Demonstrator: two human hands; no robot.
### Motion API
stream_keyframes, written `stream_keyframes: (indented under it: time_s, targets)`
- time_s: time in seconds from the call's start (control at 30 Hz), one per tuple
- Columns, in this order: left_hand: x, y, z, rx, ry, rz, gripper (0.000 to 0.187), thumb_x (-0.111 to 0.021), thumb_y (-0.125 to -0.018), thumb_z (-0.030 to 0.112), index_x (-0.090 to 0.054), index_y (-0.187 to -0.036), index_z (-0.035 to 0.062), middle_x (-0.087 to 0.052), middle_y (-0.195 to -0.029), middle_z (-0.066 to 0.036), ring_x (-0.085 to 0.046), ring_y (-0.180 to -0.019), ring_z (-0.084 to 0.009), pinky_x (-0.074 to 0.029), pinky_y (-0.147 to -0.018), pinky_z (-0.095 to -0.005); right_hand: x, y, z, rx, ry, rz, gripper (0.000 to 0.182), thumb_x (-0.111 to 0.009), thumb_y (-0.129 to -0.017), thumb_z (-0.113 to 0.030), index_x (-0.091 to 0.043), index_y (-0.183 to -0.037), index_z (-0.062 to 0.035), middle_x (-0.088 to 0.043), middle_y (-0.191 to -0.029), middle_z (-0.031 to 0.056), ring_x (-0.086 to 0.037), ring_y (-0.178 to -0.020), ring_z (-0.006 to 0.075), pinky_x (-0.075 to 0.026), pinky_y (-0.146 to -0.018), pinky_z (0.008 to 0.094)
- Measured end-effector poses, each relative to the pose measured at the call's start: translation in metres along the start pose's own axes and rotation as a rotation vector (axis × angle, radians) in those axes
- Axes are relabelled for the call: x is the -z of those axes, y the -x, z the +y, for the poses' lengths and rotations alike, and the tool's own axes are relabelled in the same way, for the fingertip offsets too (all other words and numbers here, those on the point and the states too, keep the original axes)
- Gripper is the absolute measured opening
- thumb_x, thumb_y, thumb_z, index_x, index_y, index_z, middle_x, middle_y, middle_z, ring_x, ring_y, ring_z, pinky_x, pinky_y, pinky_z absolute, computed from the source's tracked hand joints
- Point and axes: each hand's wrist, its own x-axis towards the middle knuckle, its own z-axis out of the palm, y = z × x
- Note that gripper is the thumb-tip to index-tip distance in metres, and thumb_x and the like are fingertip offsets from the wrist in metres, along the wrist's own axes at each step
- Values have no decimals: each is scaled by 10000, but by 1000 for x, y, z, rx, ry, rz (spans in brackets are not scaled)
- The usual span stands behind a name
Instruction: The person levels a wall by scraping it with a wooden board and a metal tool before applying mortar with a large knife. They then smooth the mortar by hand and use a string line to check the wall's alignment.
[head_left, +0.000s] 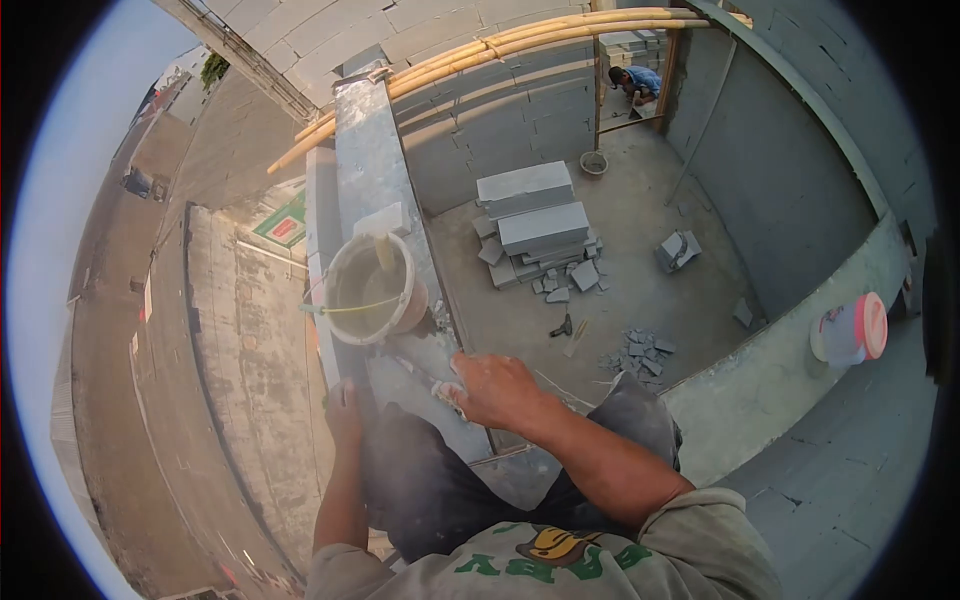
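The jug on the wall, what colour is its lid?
The jug has an orange-pink lid, seen in the head view.

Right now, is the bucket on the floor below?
No, the bucket sits on top of the wall, ahead of the right hand.

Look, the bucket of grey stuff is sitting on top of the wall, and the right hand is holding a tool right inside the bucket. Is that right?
Not quite. The bucket does sit on top of the wall, but the right hand is not inside it. The head view shows that hand holding its tool down on the wall top, nearer the person than the bucket. The left hand rests on the wall's outer edge.
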Motion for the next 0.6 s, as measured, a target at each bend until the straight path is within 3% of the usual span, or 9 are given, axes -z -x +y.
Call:
stream_keyframes:
  time_s: [0.23,0.33,0.4,0.53,0.6]
  targets:
    - [-9,-5,40,5,132,-37,448,-444,-1019,355,-595,-1169,-39,-632,-1004,-147,-607,-886,-198,-478,-819,-325,-13,1,0,0,-15,-154,328,-596,-901,-267,-569,-1077,8,-667,-921,191,-653,-914,376,-501,-813,477]
    - [-23,-19,44,10,178,-39,506,-396,-1029,391,-591,-1149,-61,-629,-997,-159,-602,-891,-206,-464,-856,-326,-16,-1,5,-9,10,-125,326,-596,-901,-266,-571,-1078,7,-667,-933,189,-654,-922,373,-501,-811,481]
    - [-32,-22,48,29,297,-145,538,-386,-1026,416,-593,-1119,-72,-635,-970,-163,-609,-864,-214,-473,-835,-329,-15,-2,0,0,35,-99,329,-597,-901,-268,-572,-1078,7,-668,-929,186,-656,-915,373,-503,-805,479]
    - [-60,-51,40,7,192,-156,544,-388,-1020,433,-597,-1099,-63,-642,-934,-162,-618,-824,-224,-481,-803,-330,-19,-4,-6,37,30,-75,331,-599,-899,-269,-571,-1078,9,-667,-926,188,-656,-913,376,-505,-801,473]
    - [-73,-63,47,-73,-5,-185,542,-389,-1015,438,-598,-1098,-55,-644,-915,-166,-626,-802,-229,-485,-773,-328,-23,-5,-5,21,50,-98,336,-600,-898,-271,-571,-1076,13,-665,-927,193,-655,-916,374,-506,-804,471]
